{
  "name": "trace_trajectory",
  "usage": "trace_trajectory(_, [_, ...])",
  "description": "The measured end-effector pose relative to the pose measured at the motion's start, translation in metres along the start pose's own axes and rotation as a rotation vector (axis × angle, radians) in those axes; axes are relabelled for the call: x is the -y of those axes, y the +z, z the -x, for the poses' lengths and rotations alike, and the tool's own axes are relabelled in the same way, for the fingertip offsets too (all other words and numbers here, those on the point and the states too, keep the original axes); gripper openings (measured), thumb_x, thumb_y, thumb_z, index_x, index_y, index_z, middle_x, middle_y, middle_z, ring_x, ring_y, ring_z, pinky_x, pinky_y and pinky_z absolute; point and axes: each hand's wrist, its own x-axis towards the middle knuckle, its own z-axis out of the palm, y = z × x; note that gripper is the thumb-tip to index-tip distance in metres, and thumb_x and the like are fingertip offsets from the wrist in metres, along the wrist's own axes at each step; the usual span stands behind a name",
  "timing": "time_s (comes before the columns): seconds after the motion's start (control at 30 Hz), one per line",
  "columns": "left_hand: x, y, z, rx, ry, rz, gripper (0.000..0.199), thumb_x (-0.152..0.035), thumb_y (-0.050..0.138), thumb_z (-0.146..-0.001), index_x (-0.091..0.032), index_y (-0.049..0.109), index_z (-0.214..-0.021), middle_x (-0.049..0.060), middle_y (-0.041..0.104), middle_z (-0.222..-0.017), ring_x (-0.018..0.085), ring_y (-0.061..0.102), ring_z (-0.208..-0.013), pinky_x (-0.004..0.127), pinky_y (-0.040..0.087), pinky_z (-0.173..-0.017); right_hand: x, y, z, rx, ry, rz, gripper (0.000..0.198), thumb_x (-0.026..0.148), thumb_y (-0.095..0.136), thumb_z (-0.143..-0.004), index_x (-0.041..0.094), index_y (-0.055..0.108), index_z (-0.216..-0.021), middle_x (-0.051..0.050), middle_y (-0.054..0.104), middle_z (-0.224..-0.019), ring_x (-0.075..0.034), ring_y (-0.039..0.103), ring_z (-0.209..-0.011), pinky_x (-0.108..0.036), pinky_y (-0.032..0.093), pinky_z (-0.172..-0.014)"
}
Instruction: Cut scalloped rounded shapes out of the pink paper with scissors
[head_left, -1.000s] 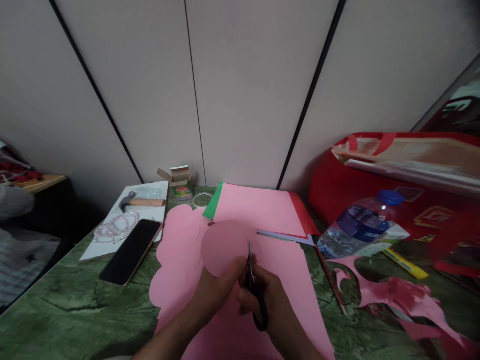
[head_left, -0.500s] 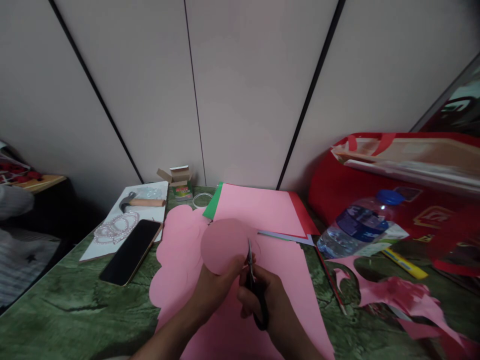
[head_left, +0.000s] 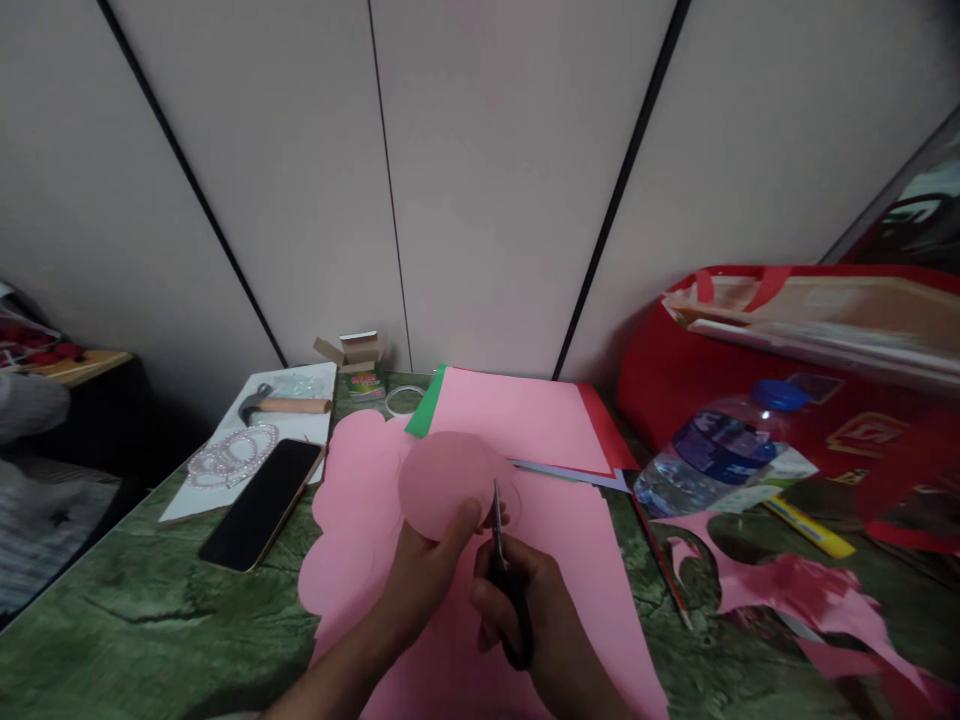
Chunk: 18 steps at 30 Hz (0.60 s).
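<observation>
A round pink paper disc point(head_left: 442, 480) is pinched in my left hand point(head_left: 431, 560), thumb on top and fingertips showing beyond its right edge. My right hand point(head_left: 529, 600) is wrapped round the black handles of a pair of scissors point(head_left: 498, 535). Their blades point away from me, at the right edge of the disc by my left fingertips. Whether the blades touch the paper I cannot tell. Beneath both hands lies a large pink paper sheet point(head_left: 585, 590), with a scalloped pink paper piece point(head_left: 352, 500) at its left.
Behind the hands lie stacked coloured sheets point(head_left: 517, 415). On the left are a phone point(head_left: 262, 505), a hammer point(head_left: 289, 404) and beaded strands point(head_left: 232, 455). A water bottle point(head_left: 712, 445), a red bag point(head_left: 675, 350), a pencil point(head_left: 664, 560) and pink paper scraps point(head_left: 795, 590) are on the right.
My left hand and the disc have shifted slightly up and left. The scissors have moved a little left, and their blades are slightly apart from the thumb.
</observation>
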Motion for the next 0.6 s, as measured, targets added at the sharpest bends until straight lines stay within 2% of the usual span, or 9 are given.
trace_trajectory(0.17, [-0.002, 0.001, 0.002, -0.014, -0.055, 0.0, 0.024, -0.032, 0.052, -0.077, -0.014, 0.067, -0.084, 0.007, 0.07, -0.092, 0.021, 0.062, -0.09, 0.028, 0.048, -0.078, 0.002, 0.004, 0.0, -0.003, 0.012, -0.005, 0.023, 0.029, 0.066, -0.062, 0.016, 0.047, -0.061, 0.007, 0.045, -0.044, -0.007, 0.04, -0.033, -0.018, 0.029, -0.033])
trace_trajectory(0.27, [-0.001, 0.002, 0.002, -0.007, -0.09, 0.025, 0.024, -0.03, 0.052, -0.076, -0.013, 0.067, -0.084, 0.007, 0.07, -0.091, 0.021, 0.063, -0.089, 0.028, 0.048, -0.076, 0.002, 0.002, -0.002, -0.018, 0.009, 0.008, 0.023, 0.029, 0.068, -0.06, 0.016, 0.049, -0.065, 0.005, 0.046, -0.05, -0.009, 0.042, -0.04, -0.021, 0.034, -0.039])
trace_trajectory(0.37, [-0.004, 0.004, 0.003, 0.003, -0.154, 0.036, 0.024, -0.029, 0.055, -0.073, -0.012, 0.066, -0.086, 0.008, 0.071, -0.085, 0.022, 0.064, -0.084, 0.03, 0.049, -0.076, 0.002, -0.001, -0.004, -0.018, -0.044, 0.015, 0.025, 0.029, 0.071, -0.059, 0.016, 0.051, -0.068, 0.006, 0.042, -0.053, -0.009, 0.038, -0.047, -0.022, 0.032, -0.045])
trace_trajectory(0.53, [-0.008, 0.012, 0.007, -0.12, -0.128, 0.029, 0.02, -0.026, 0.059, -0.066, -0.013, 0.064, -0.079, 0.007, 0.071, -0.078, 0.023, 0.063, -0.079, 0.029, 0.05, -0.069, 0.001, -0.004, -0.006, -0.007, -0.093, -0.008, 0.029, 0.032, 0.072, -0.058, 0.017, 0.052, -0.073, 0.005, 0.039, -0.059, -0.011, 0.035, -0.055, -0.023, 0.029, -0.05])
trace_trajectory(0.6, [-0.007, 0.013, 0.007, -0.124, -0.113, 0.033, 0.019, -0.027, 0.059, -0.066, -0.013, 0.064, -0.078, 0.008, 0.071, -0.077, 0.023, 0.063, -0.077, 0.031, 0.05, -0.069, 0.001, -0.005, -0.007, 0.004, -0.093, -0.014, 0.03, 0.032, 0.072, -0.057, 0.017, 0.052, -0.074, 0.005, 0.039, -0.06, -0.011, 0.034, -0.056, -0.023, 0.029, -0.05])
